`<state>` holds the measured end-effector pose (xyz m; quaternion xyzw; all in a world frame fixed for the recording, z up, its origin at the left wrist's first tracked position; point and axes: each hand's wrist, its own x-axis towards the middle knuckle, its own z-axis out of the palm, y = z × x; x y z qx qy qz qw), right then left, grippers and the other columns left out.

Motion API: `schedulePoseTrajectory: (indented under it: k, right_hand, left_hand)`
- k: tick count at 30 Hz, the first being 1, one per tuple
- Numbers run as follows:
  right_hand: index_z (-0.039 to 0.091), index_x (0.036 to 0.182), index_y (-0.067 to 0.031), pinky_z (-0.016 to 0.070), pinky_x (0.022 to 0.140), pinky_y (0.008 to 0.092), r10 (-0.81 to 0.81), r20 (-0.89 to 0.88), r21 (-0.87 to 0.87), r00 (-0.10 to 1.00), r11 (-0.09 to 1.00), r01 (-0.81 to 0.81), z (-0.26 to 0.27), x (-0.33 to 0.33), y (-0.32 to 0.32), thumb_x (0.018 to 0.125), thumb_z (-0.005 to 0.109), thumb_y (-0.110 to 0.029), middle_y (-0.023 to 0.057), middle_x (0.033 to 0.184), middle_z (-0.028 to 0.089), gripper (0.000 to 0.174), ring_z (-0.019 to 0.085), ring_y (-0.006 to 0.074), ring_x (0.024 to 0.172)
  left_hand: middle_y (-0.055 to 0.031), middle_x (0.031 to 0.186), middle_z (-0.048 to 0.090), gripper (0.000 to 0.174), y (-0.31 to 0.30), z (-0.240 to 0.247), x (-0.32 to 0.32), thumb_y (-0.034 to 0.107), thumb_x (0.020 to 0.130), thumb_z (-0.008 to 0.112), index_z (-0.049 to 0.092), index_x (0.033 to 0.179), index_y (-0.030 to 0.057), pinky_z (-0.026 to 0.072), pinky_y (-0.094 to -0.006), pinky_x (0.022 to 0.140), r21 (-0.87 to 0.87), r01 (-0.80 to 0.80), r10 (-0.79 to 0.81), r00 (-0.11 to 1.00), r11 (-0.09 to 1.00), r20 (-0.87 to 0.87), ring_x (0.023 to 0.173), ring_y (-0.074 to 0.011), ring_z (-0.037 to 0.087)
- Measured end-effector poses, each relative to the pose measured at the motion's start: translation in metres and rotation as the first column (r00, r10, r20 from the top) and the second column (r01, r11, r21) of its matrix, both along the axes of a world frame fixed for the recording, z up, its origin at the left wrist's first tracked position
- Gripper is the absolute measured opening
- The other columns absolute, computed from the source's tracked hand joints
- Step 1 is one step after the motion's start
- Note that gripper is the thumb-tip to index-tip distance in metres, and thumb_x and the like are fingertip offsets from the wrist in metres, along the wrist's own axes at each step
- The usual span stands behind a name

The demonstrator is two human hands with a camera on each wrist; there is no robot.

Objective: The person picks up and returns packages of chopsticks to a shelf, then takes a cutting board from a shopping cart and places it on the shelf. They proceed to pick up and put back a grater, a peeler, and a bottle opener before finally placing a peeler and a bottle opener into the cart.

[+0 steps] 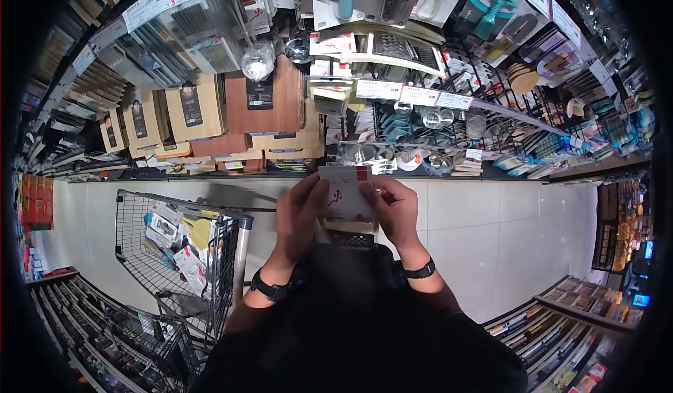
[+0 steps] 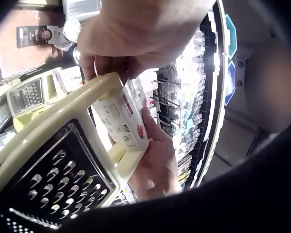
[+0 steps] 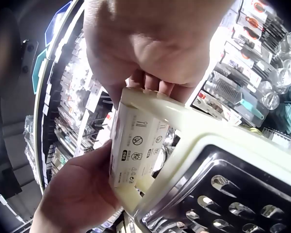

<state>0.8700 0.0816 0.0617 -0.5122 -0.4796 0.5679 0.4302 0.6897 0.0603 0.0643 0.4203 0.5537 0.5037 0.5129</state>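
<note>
Both hands hold a cream-framed grater (image 2: 53, 170) with a white and red cardboard sleeve round one end. From the head view, the sleeve (image 1: 343, 195) faces up at chest height, and the grater's dark perforated plate (image 1: 352, 239) shows below it. My left hand (image 1: 300, 214) grips the left edge, thumb on the card. On the opposite edge my right hand (image 1: 398, 214) pinches the card with thumb over its front. In the right wrist view small printed symbols show on the sleeve's side (image 3: 136, 145), next to the metal plate with raised holes (image 3: 233, 204).
Shelves ahead carry wooden cutting boards (image 1: 193, 106), another grater (image 1: 399, 51), ladles and hanging packaged utensils. A shopping cart (image 1: 242, 253) with several packaged goods stands at the left. Price tags (image 1: 413, 94) line the shelf edge. More shelving (image 1: 554, 337) stands behind on the right.
</note>
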Motion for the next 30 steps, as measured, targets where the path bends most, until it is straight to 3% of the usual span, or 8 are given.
schedulePoseTrajectory:
  k: [7, 15, 30]
  right_hand:
    - [0.068, 0.098, 0.0006, 0.0505, 0.063, 0.0224, -0.026, 0.021, 0.052, 0.999, 0.998, 0.025, -0.009, -0.001, 0.0, 0.091, 0.068, -0.012, 0.0031, 0.084, 0.067, 0.015, 0.059, 0.0058, 0.074]
    - [0.067, 0.096, 0.0, 0.0512, 0.056, 0.0226, -0.028, 0.005, 0.041, 1.0, 0.999, 0.028, -0.008, -0.005, -0.006, 0.095, 0.063, -0.016, 0.0019, 0.08, 0.065, 0.017, 0.058, 0.0055, 0.071]
    - [0.064, 0.094, 0.0002, 0.0499, 0.048, 0.0222, -0.048, -0.042, 0.048, 0.998, 0.998, 0.05, -0.023, -0.007, -0.008, 0.096, 0.06, -0.015, 0.0012, 0.073, 0.06, 0.016, 0.055, 0.0045, 0.065]
  left_hand:
    - [-0.0065, 0.087, 0.07, 0.027, 0.0, 0.001, 0.005, 0.019, 0.095, 0.062, 0.065, 0.108, -0.0044, 0.0489, -0.024, 0.071, 0.011, -0.023, 0.023, 0.999, 1.0, -0.044, 0.081, -0.0067, 0.059]
    - [-0.0048, 0.071, 0.065, 0.023, 0.0, 0.005, 0.006, 0.019, 0.093, 0.065, 0.066, 0.09, -0.0037, 0.0446, -0.0239, 0.061, 0.021, -0.042, 0.045, 0.987, 0.999, -0.152, 0.068, -0.0054, 0.055]
    - [-0.0066, 0.066, 0.063, 0.023, 0.0, 0.002, 0.008, 0.018, 0.095, 0.061, 0.065, 0.089, -0.0033, 0.0423, -0.0243, 0.055, 0.05, -0.02, 0.032, 0.966, 0.999, -0.256, 0.062, -0.0044, 0.051]
